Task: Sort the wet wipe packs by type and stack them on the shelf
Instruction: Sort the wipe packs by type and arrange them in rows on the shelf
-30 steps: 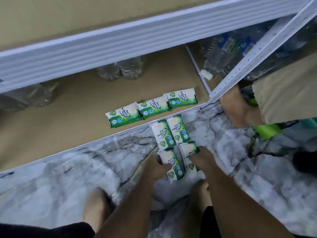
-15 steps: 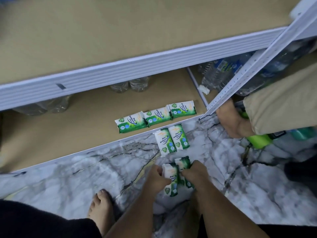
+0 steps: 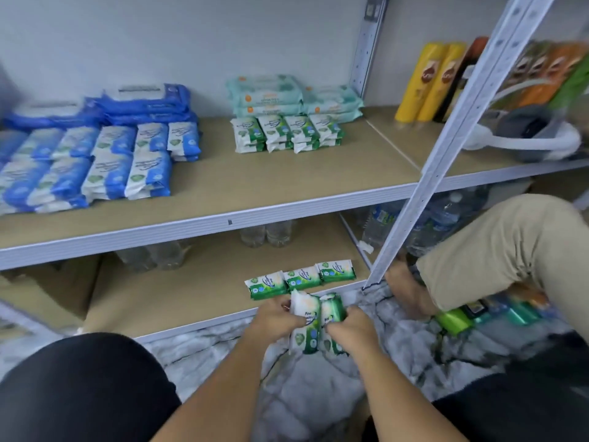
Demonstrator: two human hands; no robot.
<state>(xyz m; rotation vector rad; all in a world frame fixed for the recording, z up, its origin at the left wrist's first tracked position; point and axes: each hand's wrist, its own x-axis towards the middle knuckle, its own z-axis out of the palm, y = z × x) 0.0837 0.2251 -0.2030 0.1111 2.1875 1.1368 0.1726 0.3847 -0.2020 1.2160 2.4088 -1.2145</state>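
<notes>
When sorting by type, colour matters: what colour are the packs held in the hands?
The packs are green and white, shown best in the head view.

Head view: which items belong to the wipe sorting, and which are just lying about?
Job: held green packs, left hand, right hand, row of three green packs, stacked green packs, blue packs, teal packs.
Lying about: yellow bottles, water bottles, green can.

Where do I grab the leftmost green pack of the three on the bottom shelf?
Probably take the leftmost green pack across its two long edges, mid-length, coming down from above. It lies flat on the bottom shelf, right end against the middle pack, so only those edges and the left end are free.
</notes>
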